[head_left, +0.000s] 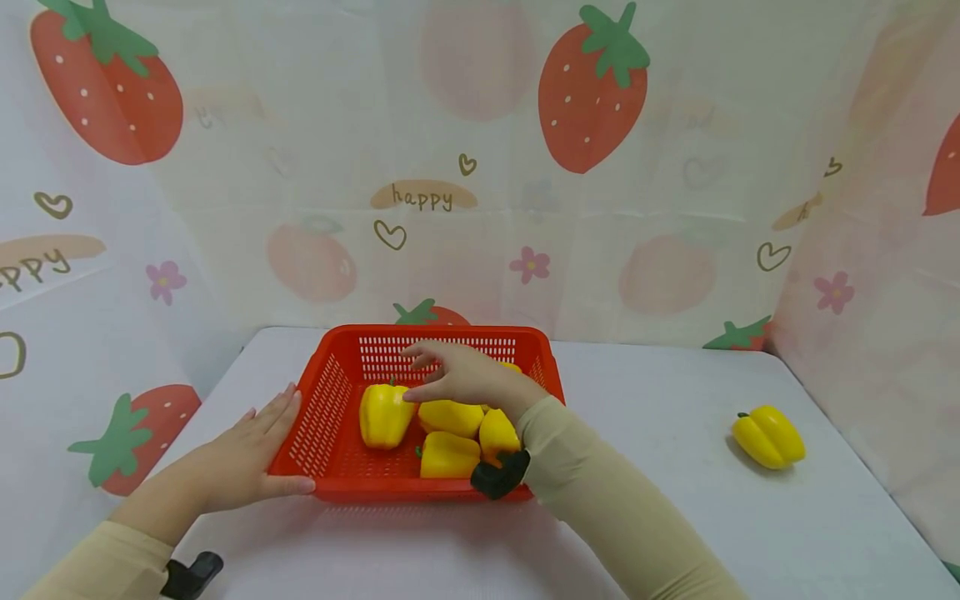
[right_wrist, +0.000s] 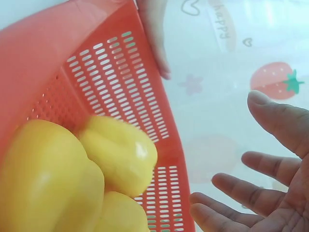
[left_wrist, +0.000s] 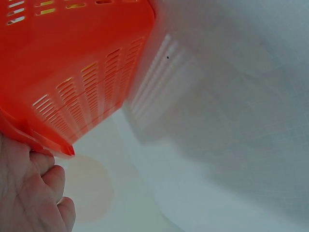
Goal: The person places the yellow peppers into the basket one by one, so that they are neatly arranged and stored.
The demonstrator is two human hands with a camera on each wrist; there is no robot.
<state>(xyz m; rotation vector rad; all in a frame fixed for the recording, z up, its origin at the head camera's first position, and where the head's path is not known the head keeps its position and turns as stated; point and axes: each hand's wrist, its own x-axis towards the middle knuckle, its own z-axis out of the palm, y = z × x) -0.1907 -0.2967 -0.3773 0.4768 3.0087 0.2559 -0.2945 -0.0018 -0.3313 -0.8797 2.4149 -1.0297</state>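
Note:
A red plastic basket [head_left: 390, 490] with slotted walls holds several yellow bell peppers [head_left: 452, 456]. My left hand [head_left: 238, 457] rests on the basket's left rim, its fingers extended along the side and the thumb at the front corner. Above the basket hovers my right hand [head_left: 468, 375], fingers spread and holding nothing. Just below its thumb in the head view, one bell pepper [head_left: 385, 418] stands near the basket's left side. The right wrist view shows bell peppers [right_wrist: 118, 154] inside the basket, apart from the spread fingers. My right forearm partly hides the basket's right side.
One more yellow bell pepper [head_left: 768, 437] lies on the white table [head_left: 660, 500], far to the right of the basket. A strawberry-printed cloth [head_left: 480, 250] hangs behind and along both sides of the table.

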